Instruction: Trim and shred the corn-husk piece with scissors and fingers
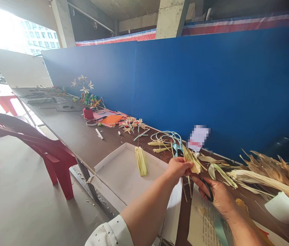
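My left hand (179, 167) pinches a pale yellow-green corn husk (193, 161) between thumb and fingers above the brown table. Just to its right, my right hand (218, 195) is closed around the black-handled scissors (208, 189). The scissor blades are mostly hidden below the husk, so I cannot tell whether they touch it. A flat, trimmed piece of husk (141, 162) lies in a shallow white cardboard tray (118, 174) to the left of my hands. Several husk strips and a light blue cord (171, 135) lie just beyond my left hand.
Dried husks (280, 171) and a white tub (288, 208) are at the right. Printed paper (198, 222) lies under my right forearm. Husk flowers (134, 124), orange paper (111, 119) and markers (99, 134) sit farther along. A blue panel (211, 78) backs the table; a red chair (57, 160) stands left.
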A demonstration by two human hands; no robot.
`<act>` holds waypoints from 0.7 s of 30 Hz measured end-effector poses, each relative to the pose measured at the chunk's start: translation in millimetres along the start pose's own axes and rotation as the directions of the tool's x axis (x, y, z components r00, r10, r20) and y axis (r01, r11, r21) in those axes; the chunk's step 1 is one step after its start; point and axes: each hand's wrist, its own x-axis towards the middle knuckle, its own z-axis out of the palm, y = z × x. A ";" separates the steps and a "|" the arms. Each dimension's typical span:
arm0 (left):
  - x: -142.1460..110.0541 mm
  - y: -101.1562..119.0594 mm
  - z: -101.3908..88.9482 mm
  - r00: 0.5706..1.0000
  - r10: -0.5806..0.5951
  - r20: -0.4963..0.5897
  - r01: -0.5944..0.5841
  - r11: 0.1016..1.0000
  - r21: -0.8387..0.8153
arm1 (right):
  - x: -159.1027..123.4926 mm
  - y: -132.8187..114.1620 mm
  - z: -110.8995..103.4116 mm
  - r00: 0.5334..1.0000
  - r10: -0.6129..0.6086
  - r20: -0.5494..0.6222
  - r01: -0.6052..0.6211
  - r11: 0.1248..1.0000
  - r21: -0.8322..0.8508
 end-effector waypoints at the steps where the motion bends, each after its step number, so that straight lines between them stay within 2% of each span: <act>1: 0.4 -0.5 -0.3 1.000 0.002 0.002 -0.002 1.000 0.002 | 0.0 -0.3 -0.4 1.000 0.003 0.010 -0.003 1.000 -0.001; 10: -2.0 1.9 0.5 1.000 -0.005 -0.004 0.005 1.000 -0.003 | 1.1 2.1 -1.0 0.999 -0.005 0.035 0.005 1.000 -0.001; 15: -0.2 1.3 -1.3 1.000 -0.004 0.009 0.004 1.000 -0.004 | 3.5 5.8 0.2 1.000 0.020 0.008 -0.021 0.999 0.047; 18: 2.8 1.7 -2.8 0.999 0.033 -0.033 -0.032 0.999 0.019 | 2.6 3.3 1.4 0.999 0.020 -0.028 -0.017 0.996 0.086; 21: 3.6 3.8 -2.4 0.988 0.094 -0.125 -0.084 0.993 0.081 | 0.2 -1.4 0.8 0.990 0.047 -0.132 -0.033 0.994 0.107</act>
